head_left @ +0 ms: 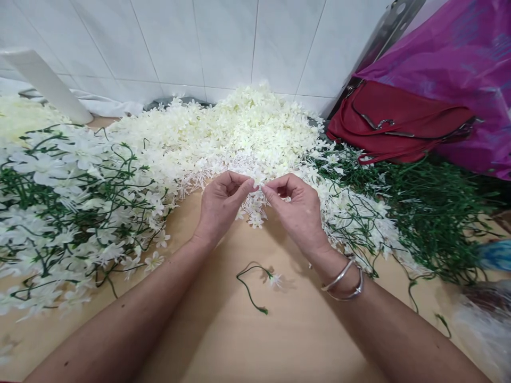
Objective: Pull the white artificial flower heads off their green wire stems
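Observation:
My left hand (227, 202) and my right hand (295, 207) meet fingertip to fingertip over the front of a heap of white artificial blossoms (247, 127). Thumb and forefinger of each are pinched on a small white artificial flower (257, 178), which blends into the pale pile behind it. Below them on the tabletop (223, 330) lies a single green plastic stem (244, 284) with white stamens at one end. Two silver bangles circle my right wrist.
Assembled white flowers on green stems (80, 213) are piled at left. Bare green stems (431, 213) lie at right, below a red handbag (399, 117) and a purple plastic bag (451, 53). A white tiled wall (227, 42) stands behind. Clear plastic (487, 324) lies at lower right.

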`<state>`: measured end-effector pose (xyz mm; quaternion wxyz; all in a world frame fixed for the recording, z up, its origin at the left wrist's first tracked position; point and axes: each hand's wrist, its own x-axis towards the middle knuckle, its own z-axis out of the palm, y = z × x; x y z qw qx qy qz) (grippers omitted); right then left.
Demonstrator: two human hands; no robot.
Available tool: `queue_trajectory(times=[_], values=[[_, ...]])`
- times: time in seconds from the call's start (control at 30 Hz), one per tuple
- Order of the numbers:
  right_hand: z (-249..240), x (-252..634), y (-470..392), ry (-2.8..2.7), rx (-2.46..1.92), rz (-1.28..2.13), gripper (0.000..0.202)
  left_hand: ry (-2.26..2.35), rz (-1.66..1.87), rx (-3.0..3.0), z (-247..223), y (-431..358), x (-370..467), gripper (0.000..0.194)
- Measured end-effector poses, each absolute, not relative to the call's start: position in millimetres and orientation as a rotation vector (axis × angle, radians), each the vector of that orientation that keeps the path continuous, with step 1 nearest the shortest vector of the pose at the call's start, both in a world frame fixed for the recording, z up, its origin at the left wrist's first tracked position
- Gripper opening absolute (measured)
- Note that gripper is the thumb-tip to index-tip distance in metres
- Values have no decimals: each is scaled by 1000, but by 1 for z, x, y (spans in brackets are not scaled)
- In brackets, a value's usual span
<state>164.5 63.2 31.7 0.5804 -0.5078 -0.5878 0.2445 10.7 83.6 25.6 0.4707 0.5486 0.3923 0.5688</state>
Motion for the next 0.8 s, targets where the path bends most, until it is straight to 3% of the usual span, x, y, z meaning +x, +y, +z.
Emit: queue_trajectory(times=[0.23, 0.47, 0.63, 0.8], values=[[31, 165, 64, -1139, -1265, 961, 15, 1055, 1364, 1693, 17, 84, 10, 12], [36, 163, 61, -972, -1260, 1162, 8, 957, 1383, 1912, 17, 82, 8, 6], [36, 161, 60, -1022, -1226, 1094, 16, 892, 1329, 1626, 17, 85, 9, 13], [30, 166, 64, -1213, -1191, 812, 17, 764, 1236, 1332, 23, 88, 10, 21]])
